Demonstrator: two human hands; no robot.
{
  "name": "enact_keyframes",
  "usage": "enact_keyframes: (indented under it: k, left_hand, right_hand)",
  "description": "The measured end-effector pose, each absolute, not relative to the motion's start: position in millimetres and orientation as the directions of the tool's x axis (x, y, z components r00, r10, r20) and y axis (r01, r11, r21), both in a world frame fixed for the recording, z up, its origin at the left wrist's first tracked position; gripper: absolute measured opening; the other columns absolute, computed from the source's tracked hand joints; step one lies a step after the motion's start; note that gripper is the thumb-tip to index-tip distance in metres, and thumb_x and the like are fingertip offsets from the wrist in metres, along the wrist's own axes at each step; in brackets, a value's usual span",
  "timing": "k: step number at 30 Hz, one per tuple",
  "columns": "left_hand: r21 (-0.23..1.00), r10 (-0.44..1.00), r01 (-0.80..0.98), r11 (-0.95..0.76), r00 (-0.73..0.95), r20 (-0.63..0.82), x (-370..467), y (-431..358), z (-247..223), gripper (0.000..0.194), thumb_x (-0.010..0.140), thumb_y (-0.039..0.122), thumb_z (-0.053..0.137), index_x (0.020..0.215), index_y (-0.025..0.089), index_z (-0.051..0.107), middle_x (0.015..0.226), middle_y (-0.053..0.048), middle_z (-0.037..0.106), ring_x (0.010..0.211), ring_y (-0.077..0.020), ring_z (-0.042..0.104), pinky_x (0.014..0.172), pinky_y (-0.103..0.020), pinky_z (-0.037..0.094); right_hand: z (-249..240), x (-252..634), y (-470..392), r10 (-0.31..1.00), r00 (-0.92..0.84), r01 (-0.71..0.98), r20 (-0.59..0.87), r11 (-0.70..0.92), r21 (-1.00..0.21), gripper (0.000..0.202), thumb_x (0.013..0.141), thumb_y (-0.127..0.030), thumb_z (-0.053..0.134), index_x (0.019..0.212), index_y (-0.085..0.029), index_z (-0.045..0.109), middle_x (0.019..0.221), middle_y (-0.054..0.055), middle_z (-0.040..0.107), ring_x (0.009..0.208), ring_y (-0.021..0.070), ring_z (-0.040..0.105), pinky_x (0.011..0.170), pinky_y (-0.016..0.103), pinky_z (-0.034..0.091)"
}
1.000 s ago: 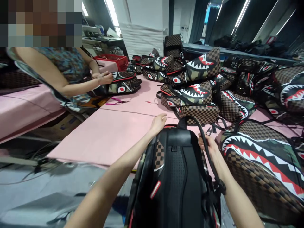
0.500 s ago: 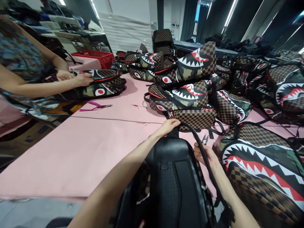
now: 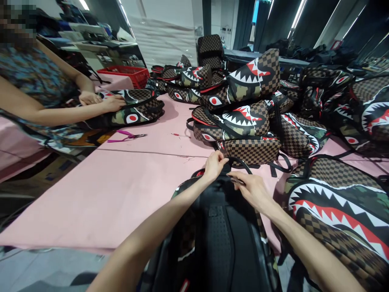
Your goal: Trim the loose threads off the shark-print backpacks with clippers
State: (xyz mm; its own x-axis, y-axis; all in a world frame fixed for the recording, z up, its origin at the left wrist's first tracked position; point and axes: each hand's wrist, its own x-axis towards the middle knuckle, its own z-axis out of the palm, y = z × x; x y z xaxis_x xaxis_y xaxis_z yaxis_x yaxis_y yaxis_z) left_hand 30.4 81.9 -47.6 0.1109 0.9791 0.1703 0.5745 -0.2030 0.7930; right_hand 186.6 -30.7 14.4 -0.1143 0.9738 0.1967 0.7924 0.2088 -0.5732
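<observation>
A backpack (image 3: 243, 239) lies back panel up in front of me, its panel black, with checkered and camouflage patches at the sides. At its top end, my left hand (image 3: 215, 166) is closed in a pinch at the black strap (image 3: 243, 163), which curves away to the right. What exactly lies between those fingertips is small and partly hidden. My right hand (image 3: 252, 188) is closed around thread snips (image 3: 237, 180), whose tips point left toward the top of the backpack, just below my left fingers.
Shark-mouth backpacks (image 3: 246, 117) are piled at the far side of the pink table (image 3: 91, 194). Another large backpack (image 3: 337, 211) is at the right. Purple-handled pliers (image 3: 126, 136) and a red pen-like tool (image 3: 179, 135) lie left of the pile. A co-worker's hands (image 3: 100, 101) rest on a bag.
My right hand with the snips has moved left and up, from beside the backpack to its top end. The strap has dropped away from over my right arm. My left hand has shifted slightly left.
</observation>
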Motion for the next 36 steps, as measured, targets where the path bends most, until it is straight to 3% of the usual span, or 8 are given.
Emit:
enact_keyframes:
  k: [2,4,7,14,19,23,30,36]
  left_hand:
    - [0.667,0.91,0.621,-0.412,0.247,0.333,21.9,75.6,-42.8,0.009,0.08,0.024,0.053,0.078,0.02,0.061,0.085,-0.004,0.059,0.084,-0.0173,0.053,0.076,-0.028,0.04]
    - [0.568,0.786,0.554,-0.608,0.518,0.337,12.0,74.4,-39.1,0.013,0.08,0.023,0.054,0.082,0.023,0.066,0.088,-0.003,0.062,0.089,-0.0176,0.054,0.079,-0.027,0.039]
    - [0.565,0.606,0.427,-0.706,0.776,0.172,5.1,83.6,-32.9,0.014,0.076,0.024,0.059,0.083,0.028,0.07,0.083,-0.001,0.065,0.082,-0.016,0.056,0.072,-0.024,0.039]
    - [0.472,0.482,0.444,-0.762,0.875,-0.045,35.9,102.8,-8.5,0.015,0.058,0.009,0.062,0.05,0.022,0.063,0.057,-0.002,0.062,0.062,-0.0162,0.056,0.058,-0.025,0.035]
    - [0.413,0.446,0.4,-0.818,0.895,0.019,42.0,92.5,-5.3,0.021,0.06,0.01,0.057,0.043,0.019,0.049,0.056,-0.007,0.058,0.061,-0.0187,0.055,0.063,-0.029,0.039]
    - [0.475,0.575,0.511,-0.717,0.818,-0.012,18.6,88.0,-15.8,0.011,0.066,0.015,0.05,0.06,0.019,0.057,0.062,-0.002,0.058,0.057,-0.0152,0.053,0.06,-0.025,0.039]
    - [0.68,0.885,0.644,-0.351,0.466,0.015,-9.6,85.2,-44.5,0.024,0.077,0.034,0.047,0.078,0.019,0.065,0.08,-0.003,0.066,0.074,-0.0184,0.061,0.069,-0.025,0.043]
    - [0.878,0.908,0.477,0.04,0.35,-0.231,15.2,80.6,-51.9,0.029,0.06,0.025,0.066,0.088,0.016,0.064,0.071,-0.001,0.067,0.066,-0.0173,0.061,0.064,-0.026,0.044]
  right_hand:
    - [7.2,180.8,-18.6,0.991,-0.097,0.919,0.096,0.126,-0.374,0.032,0.084,-0.022,0.045,0.112,-0.025,0.062,0.089,0.007,0.07,0.081,0.0212,0.064,0.07,0.03,0.044]
    - [-5.0,185.2,-8.1,0.998,0.012,0.962,0.059,0.005,-0.275,0.03,0.088,-0.029,0.044,0.111,-0.024,0.062,0.087,0.008,0.07,0.081,0.0235,0.065,0.068,0.03,0.043]
    - [-17.9,198.0,-1.6,0.999,0.042,0.95,0.03,-0.031,-0.312,0.032,0.088,-0.037,0.043,0.109,-0.023,0.063,0.091,0.008,0.07,0.087,0.0242,0.064,0.069,0.029,0.041]
    - [-14.2,204.9,-1.9,0.999,0.024,0.898,-0.033,-0.036,-0.438,0.029,0.088,-0.035,0.042,0.097,-0.024,0.066,0.078,0.003,0.07,0.073,0.0184,0.063,0.061,0.024,0.038]
    - [-16.1,209.2,-3.0,1.0,0.006,0.881,-0.015,-0.013,-0.473,0.026,0.086,-0.032,0.044,0.093,-0.022,0.066,0.075,0.003,0.069,0.069,0.0172,0.062,0.06,0.023,0.038]
    - [-20.2,214.1,-6.0,1.0,0.006,0.871,-0.011,-0.011,-0.491,0.028,0.086,-0.035,0.044,0.096,-0.022,0.067,0.078,0.003,0.07,0.072,0.0183,0.064,0.061,0.024,0.039]
    - [-19.8,204.4,-8.3,0.999,-0.027,0.934,0.02,0.032,-0.355,0.046,0.083,-0.052,0.048,0.118,-0.023,0.054,0.086,0.005,0.07,0.082,0.0226,0.064,0.065,0.027,0.039]
    - [-15.7,195.4,-4.3,0.999,-0.024,0.967,0.026,0.029,-0.254,0.02,0.085,-0.035,0.05,0.098,-0.023,0.058,0.086,0.003,0.069,0.078,0.0195,0.063,0.061,0.025,0.034]
